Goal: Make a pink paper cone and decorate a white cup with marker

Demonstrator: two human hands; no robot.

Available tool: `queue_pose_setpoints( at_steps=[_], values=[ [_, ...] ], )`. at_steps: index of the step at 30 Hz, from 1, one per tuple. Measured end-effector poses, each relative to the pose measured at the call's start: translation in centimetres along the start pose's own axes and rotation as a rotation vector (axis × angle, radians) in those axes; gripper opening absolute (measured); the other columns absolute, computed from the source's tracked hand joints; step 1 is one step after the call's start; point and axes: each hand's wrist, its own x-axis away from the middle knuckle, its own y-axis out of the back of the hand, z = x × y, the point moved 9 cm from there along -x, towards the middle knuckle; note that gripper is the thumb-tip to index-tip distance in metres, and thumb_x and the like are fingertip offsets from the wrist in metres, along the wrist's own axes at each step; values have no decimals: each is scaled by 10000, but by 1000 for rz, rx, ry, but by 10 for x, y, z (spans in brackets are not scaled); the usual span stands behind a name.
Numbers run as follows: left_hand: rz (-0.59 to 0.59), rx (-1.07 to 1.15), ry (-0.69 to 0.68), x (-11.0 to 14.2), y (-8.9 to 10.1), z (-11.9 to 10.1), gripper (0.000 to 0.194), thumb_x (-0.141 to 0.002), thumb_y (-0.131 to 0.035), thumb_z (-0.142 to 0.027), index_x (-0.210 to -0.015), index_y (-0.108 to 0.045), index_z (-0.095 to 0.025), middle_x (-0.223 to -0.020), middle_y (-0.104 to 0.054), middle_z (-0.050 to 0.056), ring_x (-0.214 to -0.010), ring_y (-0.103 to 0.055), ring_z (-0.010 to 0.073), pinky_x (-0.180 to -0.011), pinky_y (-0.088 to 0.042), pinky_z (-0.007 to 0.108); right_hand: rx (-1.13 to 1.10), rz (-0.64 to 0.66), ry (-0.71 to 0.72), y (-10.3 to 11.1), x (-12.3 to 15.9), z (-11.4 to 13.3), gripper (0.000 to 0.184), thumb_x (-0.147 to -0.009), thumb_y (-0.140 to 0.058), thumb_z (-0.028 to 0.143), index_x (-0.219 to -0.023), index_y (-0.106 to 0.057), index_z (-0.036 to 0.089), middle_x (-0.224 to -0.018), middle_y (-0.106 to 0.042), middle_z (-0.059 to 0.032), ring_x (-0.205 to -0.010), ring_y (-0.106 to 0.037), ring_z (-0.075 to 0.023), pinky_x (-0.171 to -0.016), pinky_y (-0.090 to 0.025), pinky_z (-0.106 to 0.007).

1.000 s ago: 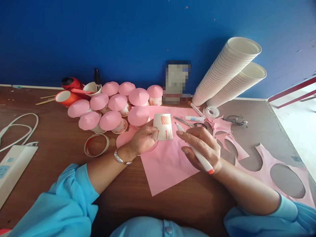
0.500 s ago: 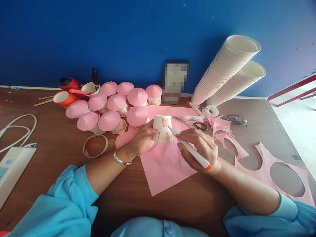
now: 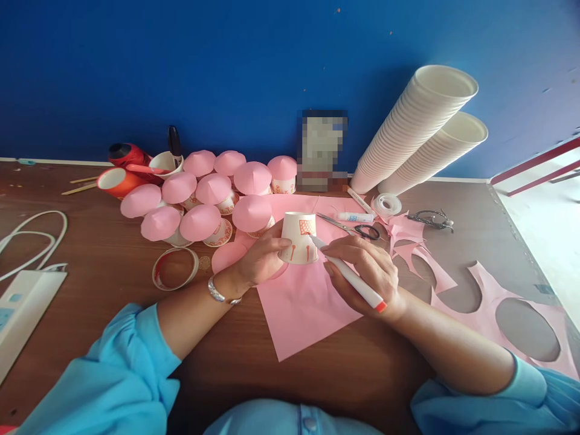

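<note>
My left hand [image 3: 261,257] grips a white paper cup [image 3: 293,232] that is upside down. On the cup's side are an orange checked square and a few orange stem-like marks. In my right hand [image 3: 369,269] is a white marker [image 3: 357,283] with an orange end; its tip is at the cup, just below the checked square. Pink paper [image 3: 303,320] lies on the table under both hands. Beyond my left hand stand several decorated cups with pink paper cones, such as this cone [image 3: 252,212].
Scissors [image 3: 367,231], a glue tube [image 3: 356,217], a tape roll [image 3: 388,204] and pink paper scraps [image 3: 480,302] lie to the right. Two tall cup stacks [image 3: 408,127] lean by the blue wall. At left are a tape ring [image 3: 156,275] and a power strip [image 3: 31,308].
The cup has shifted very slightly right and down in my left hand. The marker tip stays at the checked square's lower edge, with my right hand moved hardly at all.
</note>
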Motion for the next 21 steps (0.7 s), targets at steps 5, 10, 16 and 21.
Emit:
queue_pose_setpoints(
  at_steps=[5,10,16,21],
  values=[
    [-15,-9,1,0,-2,-2,326,-825,-739,-290,-1135,-736,-189,-1010,-732,69,-928,-654,241,-862,-518,378,-5,4,-12,0,0,-1,261,-943,-622,94,-1179,-623,205,-853,-748,-53,-731,-754,-201,-626,-637,-320],
    [3,-19,-11,-1,-1,-3,306,-823,-756,-293,-1113,-753,-195,-1013,-733,63,-923,-645,227,-855,-510,362,-39,-15,33,5,3,0,313,-952,-602,88,-1239,-633,209,-850,-742,-53,-695,-732,-202,-586,-621,-326],
    [-15,-87,-3,2,4,0,358,-846,-778,-337,-1177,-739,-205,-1116,-745,82,-1048,-663,271,-922,-519,400,-59,9,-68,-5,12,-16,478,-978,-685,160,-1421,-529,249,-1281,-766,-157,-1117,-780,-290,-864,-679,-456],
    [-51,-140,-13,4,3,0,413,-833,-835,-322,-1207,-701,-207,-1126,-720,61,-1055,-640,262,-901,-517,385,22,172,-44,-28,14,-14,715,-933,-786,302,-1520,-390,201,-1557,-569,-279,-1446,-584,-403,-1060,-586,-626]
  ],
)
